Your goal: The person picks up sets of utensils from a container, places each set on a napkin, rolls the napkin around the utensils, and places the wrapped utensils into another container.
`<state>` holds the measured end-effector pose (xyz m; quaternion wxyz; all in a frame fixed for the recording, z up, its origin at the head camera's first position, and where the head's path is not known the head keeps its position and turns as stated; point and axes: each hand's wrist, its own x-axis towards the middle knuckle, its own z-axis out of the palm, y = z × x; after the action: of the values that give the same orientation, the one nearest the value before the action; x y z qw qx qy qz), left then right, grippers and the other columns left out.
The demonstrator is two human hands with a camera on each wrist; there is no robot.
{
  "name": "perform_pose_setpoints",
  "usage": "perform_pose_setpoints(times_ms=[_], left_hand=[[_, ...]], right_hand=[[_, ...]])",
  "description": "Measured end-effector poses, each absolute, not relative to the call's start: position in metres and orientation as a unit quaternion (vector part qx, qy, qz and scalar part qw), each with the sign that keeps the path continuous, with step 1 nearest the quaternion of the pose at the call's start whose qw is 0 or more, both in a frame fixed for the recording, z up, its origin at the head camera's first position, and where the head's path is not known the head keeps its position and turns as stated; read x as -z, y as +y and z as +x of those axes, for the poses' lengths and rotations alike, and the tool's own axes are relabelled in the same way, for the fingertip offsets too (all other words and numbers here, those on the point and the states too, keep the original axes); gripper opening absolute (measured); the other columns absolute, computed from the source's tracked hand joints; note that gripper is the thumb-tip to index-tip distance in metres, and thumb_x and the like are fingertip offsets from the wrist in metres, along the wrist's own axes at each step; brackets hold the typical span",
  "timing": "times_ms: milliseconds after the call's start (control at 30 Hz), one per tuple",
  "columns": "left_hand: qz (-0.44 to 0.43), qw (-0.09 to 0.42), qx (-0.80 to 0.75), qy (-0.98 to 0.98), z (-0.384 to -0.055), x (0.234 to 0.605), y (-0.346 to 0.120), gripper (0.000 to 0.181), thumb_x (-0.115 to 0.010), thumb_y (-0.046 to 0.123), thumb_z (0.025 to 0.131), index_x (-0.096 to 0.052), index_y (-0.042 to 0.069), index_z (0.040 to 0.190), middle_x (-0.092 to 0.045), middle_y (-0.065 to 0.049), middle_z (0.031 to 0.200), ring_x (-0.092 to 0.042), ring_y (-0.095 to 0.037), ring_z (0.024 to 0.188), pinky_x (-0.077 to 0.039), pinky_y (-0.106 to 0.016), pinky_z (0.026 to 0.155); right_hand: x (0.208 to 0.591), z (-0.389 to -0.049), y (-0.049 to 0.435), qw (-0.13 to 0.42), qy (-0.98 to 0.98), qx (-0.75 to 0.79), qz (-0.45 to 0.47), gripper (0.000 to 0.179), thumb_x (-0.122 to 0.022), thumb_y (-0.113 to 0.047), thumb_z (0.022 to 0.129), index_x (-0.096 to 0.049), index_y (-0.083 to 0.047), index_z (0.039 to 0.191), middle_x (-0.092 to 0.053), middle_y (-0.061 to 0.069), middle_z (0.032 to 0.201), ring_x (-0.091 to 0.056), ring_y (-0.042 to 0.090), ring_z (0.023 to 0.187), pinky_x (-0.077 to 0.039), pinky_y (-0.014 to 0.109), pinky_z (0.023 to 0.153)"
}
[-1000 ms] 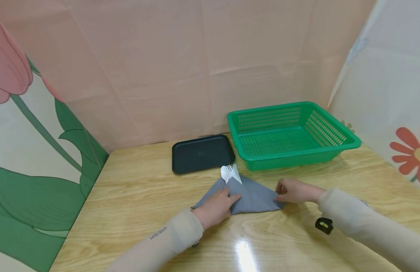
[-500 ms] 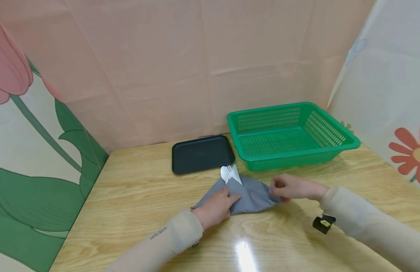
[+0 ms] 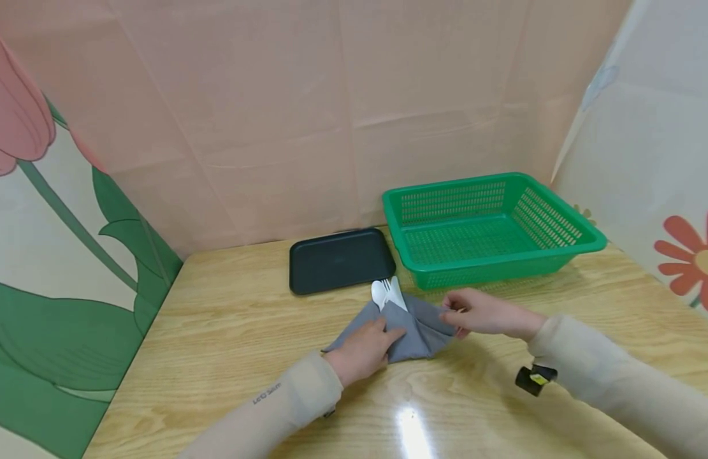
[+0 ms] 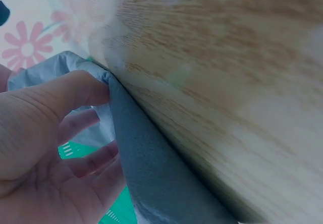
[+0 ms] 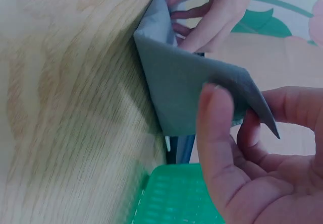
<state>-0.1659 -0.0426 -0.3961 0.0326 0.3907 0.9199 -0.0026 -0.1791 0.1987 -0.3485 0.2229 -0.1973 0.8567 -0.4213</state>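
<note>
A grey cloth napkin (image 3: pixel 411 338) lies on the wooden table, folded around a white spoon (image 3: pixel 378 294), a fork (image 3: pixel 386 284) and a knife (image 3: pixel 397 296). Only their upper ends stick out at the far side. My left hand (image 3: pixel 364 352) presses on the napkin's near left part with fingers extended; in the left wrist view its thumb touches the folded edge. My right hand (image 3: pixel 484 312) holds the napkin's right corner between its fingers, raised off the table and turned inward. In the right wrist view that lifted flap (image 5: pixel 202 88) stands up, the cutlery mostly hidden behind it.
Behind the napkin lies a black tray (image 3: pixel 341 262), close to the cutlery tips. A green slotted basket (image 3: pixel 503 260) stands at the back right, beyond my right hand. Patterned cloth hangs behind and at both sides of the table.
My right hand has moved left and slightly away from me, lifting the napkin's right corner and folding it inward. My left hand has stayed in place.
</note>
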Motion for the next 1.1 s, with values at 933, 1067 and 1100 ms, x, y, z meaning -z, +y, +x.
perform_pose_setpoints(times_ms=[933,1067,1100], left_hand=[[0.397,0.001,-0.004,0.918,-0.166,0.398,-0.043,0.05,-0.067,0.019,0.084,-0.052,0.018,0.132,-0.059,-0.007,0.104,-0.055,-0.011,0.082,-0.045,-0.019,0.069],[0.394,0.001,0.002,0.919,-0.166,0.399,-0.043,0.049,-0.067,0.02,0.085,-0.052,0.018,0.131,-0.059,-0.006,0.104,-0.056,-0.012,0.083,-0.045,-0.019,0.068],[0.393,0.002,0.004,0.92,-0.166,0.399,-0.043,0.049,-0.067,0.021,0.085,-0.052,0.018,0.131,-0.059,-0.006,0.105,-0.056,-0.012,0.083,-0.045,-0.019,0.069]], right_hand=[[0.356,-0.176,0.164,0.26,0.821,0.481,-0.169,0.02,-0.05,-0.015,0.094,-0.05,0.004,0.098,-0.052,0.012,0.098,-0.064,0.019,0.078,-0.056,0.041,0.075],[0.357,-0.177,0.161,0.265,0.817,0.483,-0.17,0.019,-0.049,-0.015,0.094,-0.049,0.004,0.098,-0.052,0.015,0.102,-0.064,0.019,0.08,-0.056,0.041,0.075],[0.357,-0.177,0.161,0.265,0.817,0.483,-0.171,0.019,-0.049,-0.015,0.094,-0.049,0.004,0.098,-0.052,0.016,0.102,-0.064,0.019,0.08,-0.056,0.041,0.075]])
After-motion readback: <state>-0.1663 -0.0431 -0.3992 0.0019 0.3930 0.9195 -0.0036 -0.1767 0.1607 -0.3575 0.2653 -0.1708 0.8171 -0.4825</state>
